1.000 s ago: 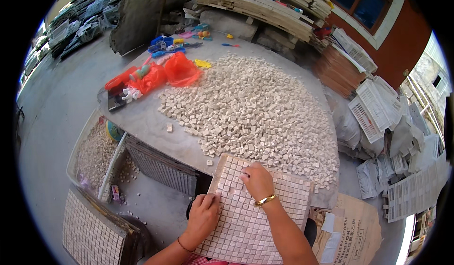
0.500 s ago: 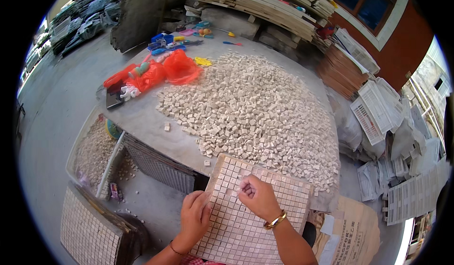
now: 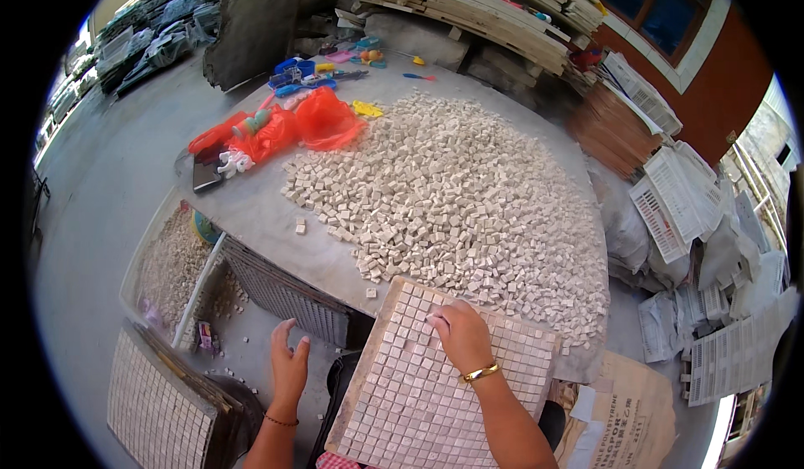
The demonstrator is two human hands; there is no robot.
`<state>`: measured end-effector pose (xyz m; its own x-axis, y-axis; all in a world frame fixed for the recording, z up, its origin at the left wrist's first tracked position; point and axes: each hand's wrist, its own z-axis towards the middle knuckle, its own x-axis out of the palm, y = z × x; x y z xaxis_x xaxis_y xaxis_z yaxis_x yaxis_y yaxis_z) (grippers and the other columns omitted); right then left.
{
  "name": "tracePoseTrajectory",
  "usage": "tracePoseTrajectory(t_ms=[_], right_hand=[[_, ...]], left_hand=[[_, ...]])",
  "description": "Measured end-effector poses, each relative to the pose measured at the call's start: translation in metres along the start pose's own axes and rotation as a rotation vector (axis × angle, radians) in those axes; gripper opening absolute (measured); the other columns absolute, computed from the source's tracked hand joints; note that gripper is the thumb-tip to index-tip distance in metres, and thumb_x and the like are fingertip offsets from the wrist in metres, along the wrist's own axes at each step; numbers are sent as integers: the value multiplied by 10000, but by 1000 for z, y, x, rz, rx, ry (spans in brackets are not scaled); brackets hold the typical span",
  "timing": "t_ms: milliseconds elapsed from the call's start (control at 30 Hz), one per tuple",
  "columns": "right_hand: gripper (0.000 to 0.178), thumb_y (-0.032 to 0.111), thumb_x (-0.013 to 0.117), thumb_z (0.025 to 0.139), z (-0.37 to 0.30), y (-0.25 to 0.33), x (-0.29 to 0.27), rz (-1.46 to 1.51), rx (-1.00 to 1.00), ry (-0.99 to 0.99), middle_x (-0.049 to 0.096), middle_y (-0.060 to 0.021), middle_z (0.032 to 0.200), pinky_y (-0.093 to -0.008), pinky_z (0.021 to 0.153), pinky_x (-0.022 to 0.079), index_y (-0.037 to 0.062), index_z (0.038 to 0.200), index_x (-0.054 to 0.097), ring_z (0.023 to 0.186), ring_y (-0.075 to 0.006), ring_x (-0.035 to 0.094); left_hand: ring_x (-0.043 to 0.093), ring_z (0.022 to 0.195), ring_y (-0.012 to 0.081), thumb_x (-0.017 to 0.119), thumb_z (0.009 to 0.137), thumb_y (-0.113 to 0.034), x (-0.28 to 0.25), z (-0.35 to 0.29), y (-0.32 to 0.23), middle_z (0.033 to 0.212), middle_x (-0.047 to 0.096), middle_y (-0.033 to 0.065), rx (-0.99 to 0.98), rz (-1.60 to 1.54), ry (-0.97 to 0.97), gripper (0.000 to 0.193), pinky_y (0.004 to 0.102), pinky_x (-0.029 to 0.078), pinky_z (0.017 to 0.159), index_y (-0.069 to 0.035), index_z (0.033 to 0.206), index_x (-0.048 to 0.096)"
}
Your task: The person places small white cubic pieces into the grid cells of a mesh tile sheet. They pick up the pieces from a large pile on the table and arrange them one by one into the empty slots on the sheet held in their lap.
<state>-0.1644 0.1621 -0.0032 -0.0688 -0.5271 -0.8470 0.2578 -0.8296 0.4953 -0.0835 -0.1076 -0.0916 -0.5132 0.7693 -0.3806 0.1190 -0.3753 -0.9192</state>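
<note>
Stone tiles (image 3: 414, 402) fill most of the mosaic tray (image 3: 382, 322), apparent gaps remaining toward its far edge; the right hand (image 3: 461, 335) has fingers bunched, the left hand (image 3: 288, 367) apart.

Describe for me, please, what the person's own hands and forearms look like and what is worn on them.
Both forearms are sleeveless as far as they show, and no gloves are worn. Above the left hand sits a thin, dark bracelet; above the right hand, a wider, shiny gold-coloured bangle.
</note>
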Motion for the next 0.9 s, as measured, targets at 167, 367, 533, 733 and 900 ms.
tracePoseTrajectory(t_ms=[167,367,533,733,900], right_hand=[[97,177,659,775,11,7,-9,-178,-17,158,567,-93,778,-397,669,471,81,787,664,782,-294,580],[90,157,667,740,27,7,-11,-170,-9,191,600,-108,726,-404,659,472,73,710,652,725,-297,591],[74,138,678,715,33,-6,-9,-161,-114,260,624,-109,745,-405,641,476,71,696,655,713,-285,604],[170,119,690,745,21,16,-27,73,-122,64,634,-89,757,-325,617,482,59,904,675,622,-222,588],[308,52,705,737,14,43,-30,329,-162,69,623,-67,765,-271,604,480,48,1039,641,619,-156,577]], left_hand=[[575,889,307,638,741,5,32,26,-68,959,594,124,350,53,197,245,379,461,754,-20,983,607],[572,867,324,662,709,-26,64,52,-83,920,595,121,561,213,256,248,382,476,750,-29,952,612],[575,805,302,652,768,-100,66,60,-83,897,603,119,593,278,319,190,371,477,705,-18,935,616],[539,665,121,609,866,-117,40,49,-95,749,618,73,-326,-497,711,153,265,449,639,13,938,648],[544,579,211,635,826,-143,40,35,-107,704,608,146,59,-246,570,164,320,442,570,18,856,649]])
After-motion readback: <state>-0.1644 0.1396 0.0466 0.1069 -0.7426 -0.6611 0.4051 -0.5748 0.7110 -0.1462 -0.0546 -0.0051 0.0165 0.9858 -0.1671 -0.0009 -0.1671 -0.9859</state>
